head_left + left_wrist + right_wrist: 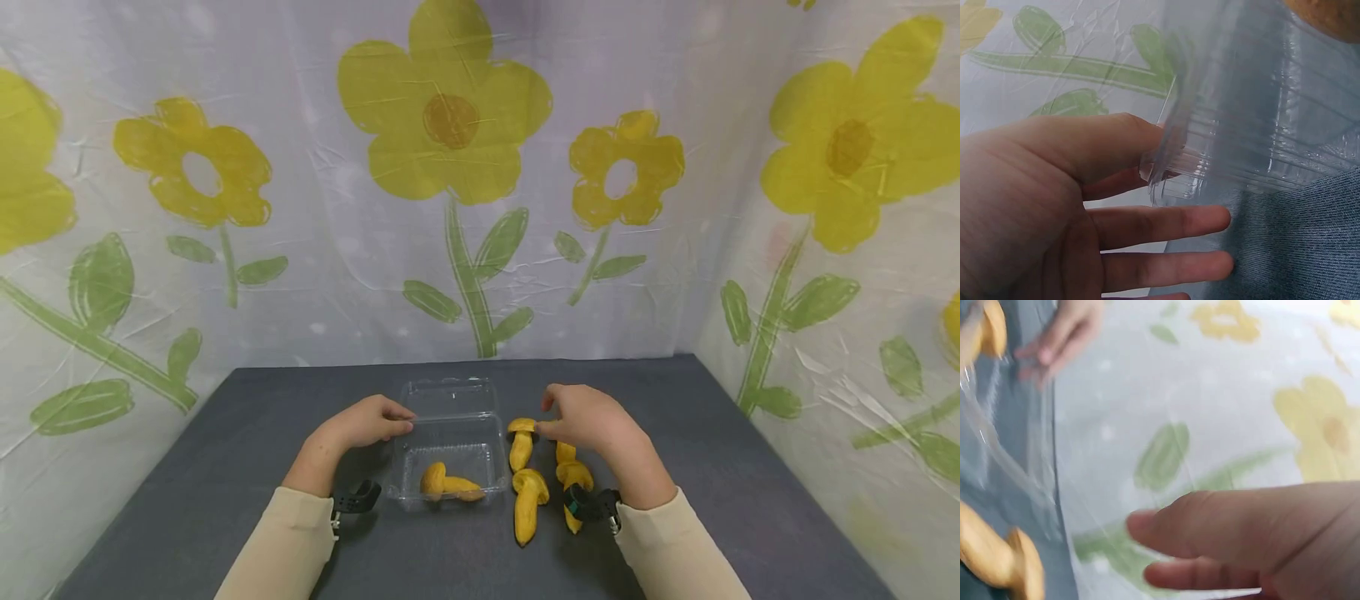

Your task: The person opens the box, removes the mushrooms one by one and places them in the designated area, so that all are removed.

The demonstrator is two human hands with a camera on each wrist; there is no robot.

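A clear plastic clamshell container (480, 457) lies with its lid (450, 395) folded back on the far side. One yellow mushroom (446, 483) rests on its side in the container near the front wall. My left hand (360, 421) pinches the container's left edge between thumb and index finger; in the left wrist view the other fingers (1166, 270) extend beneath the rim. My right hand (588, 417) is over the mushrooms on the right with nothing in its grasp, its thumb and fingers apart in the right wrist view. A mushroom (521, 446) lies just left of its fingertips.
More yellow mushrooms lie right of the container: one nearer the front (527, 504), another by the right wrist (574, 475), and one partly hidden under the right hand (566, 452). Flower-printed sheeting (300, 250) surrounds the dark table (300, 387) at the back and sides.
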